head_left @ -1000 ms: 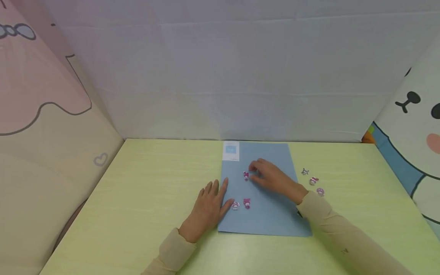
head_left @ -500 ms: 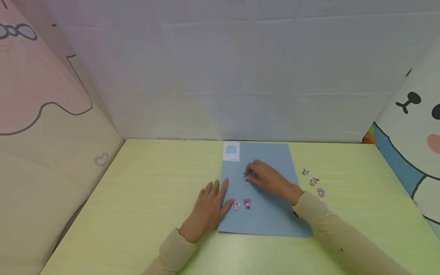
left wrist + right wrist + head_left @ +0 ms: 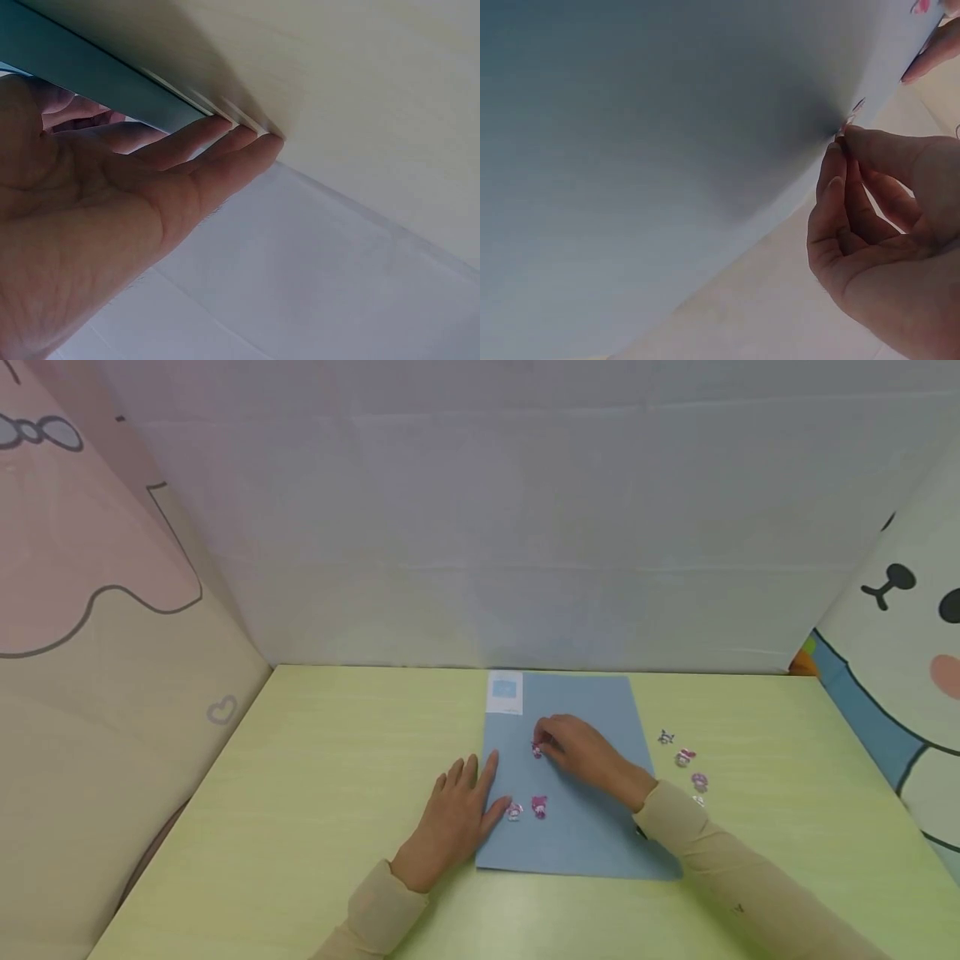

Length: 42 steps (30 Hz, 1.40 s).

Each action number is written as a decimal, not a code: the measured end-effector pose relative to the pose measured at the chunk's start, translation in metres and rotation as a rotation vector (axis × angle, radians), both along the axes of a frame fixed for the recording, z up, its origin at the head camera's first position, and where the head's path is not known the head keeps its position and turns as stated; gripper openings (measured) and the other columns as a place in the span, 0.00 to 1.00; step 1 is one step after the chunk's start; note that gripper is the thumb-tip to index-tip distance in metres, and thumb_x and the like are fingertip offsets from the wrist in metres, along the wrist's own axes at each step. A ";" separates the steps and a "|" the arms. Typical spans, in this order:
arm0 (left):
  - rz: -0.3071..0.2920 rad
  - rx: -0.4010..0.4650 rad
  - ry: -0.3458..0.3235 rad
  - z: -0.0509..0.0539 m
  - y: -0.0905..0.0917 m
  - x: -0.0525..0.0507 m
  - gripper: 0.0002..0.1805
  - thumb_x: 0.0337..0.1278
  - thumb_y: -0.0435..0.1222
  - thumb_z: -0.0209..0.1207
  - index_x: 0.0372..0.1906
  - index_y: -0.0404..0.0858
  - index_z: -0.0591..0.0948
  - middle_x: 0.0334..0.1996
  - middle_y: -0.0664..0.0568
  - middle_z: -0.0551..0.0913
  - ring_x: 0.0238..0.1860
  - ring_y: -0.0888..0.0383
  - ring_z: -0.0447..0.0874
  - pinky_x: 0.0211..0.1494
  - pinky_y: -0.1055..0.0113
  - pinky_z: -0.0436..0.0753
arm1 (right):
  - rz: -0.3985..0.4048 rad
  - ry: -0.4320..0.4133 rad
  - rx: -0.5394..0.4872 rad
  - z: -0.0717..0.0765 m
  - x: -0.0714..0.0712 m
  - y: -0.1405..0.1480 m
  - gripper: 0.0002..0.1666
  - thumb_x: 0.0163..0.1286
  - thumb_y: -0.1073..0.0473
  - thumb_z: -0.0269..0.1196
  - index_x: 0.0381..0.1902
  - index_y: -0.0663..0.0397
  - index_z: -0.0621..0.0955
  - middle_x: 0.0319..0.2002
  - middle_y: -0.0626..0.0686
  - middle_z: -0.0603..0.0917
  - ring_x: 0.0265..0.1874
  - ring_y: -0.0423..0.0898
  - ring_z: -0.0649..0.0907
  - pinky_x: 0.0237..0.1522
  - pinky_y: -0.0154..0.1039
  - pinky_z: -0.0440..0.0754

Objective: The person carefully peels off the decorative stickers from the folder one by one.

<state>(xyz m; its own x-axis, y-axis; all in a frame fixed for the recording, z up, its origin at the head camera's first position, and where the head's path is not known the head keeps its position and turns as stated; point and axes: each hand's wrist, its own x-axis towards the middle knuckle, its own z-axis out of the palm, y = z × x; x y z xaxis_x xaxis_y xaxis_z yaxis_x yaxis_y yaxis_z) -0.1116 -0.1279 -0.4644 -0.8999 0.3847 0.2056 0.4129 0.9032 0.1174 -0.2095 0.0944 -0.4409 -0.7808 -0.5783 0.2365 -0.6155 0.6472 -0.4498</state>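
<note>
A blue folder (image 3: 585, 847) lies on the table. My right hand (image 3: 588, 756) is over its middle, thumb and fingertips pinching a small pink cartoon figure (image 3: 536, 751) against the surface. In the right wrist view the figure (image 3: 857, 107) is partly hidden by the thumb and fingertips. My left hand (image 3: 448, 818) rests with fingers extended at the folder's left edge, its thumb beside a pink-and-white figure (image 3: 514, 812). Just right of that sits a darker pink figure (image 3: 539, 807). In the left wrist view the fingertips of the left hand (image 3: 142, 172) touch the tabletop beside the folder's edge.
Several small cartoon figures (image 3: 684, 757) lie on the pale yellow table (image 3: 345, 760) right of the folder, the nearest partly covered by my right sleeve (image 3: 675, 822). A white label (image 3: 505, 693) marks the folder's top left corner. A white cloth wall (image 3: 480, 527) stands behind.
My right hand has moved slightly left to the upper pink figure, and its fingers have closed on it. The left hand has stayed put.
</note>
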 end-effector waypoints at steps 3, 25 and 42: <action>0.000 0.007 -0.008 -0.001 0.000 0.000 0.35 0.73 0.51 0.57 0.75 0.34 0.68 0.63 0.32 0.75 0.63 0.34 0.75 0.61 0.42 0.78 | -0.003 0.002 -0.008 -0.001 0.000 0.000 0.07 0.66 0.71 0.70 0.35 0.55 0.83 0.32 0.48 0.84 0.33 0.45 0.80 0.45 0.45 0.84; 0.010 -0.008 -0.024 -0.001 0.000 0.000 0.36 0.74 0.52 0.56 0.76 0.35 0.68 0.63 0.32 0.75 0.64 0.33 0.75 0.62 0.42 0.77 | -0.050 -0.083 -0.120 0.003 -0.003 0.023 0.05 0.69 0.70 0.67 0.41 0.60 0.82 0.36 0.53 0.85 0.37 0.47 0.81 0.46 0.47 0.84; 0.012 0.024 -0.071 -0.001 0.001 -0.001 0.36 0.75 0.51 0.55 0.77 0.35 0.66 0.65 0.30 0.73 0.66 0.32 0.72 0.64 0.40 0.75 | -0.074 -0.060 -0.131 0.008 -0.007 0.056 0.04 0.70 0.72 0.64 0.41 0.63 0.82 0.37 0.55 0.85 0.40 0.52 0.84 0.48 0.52 0.84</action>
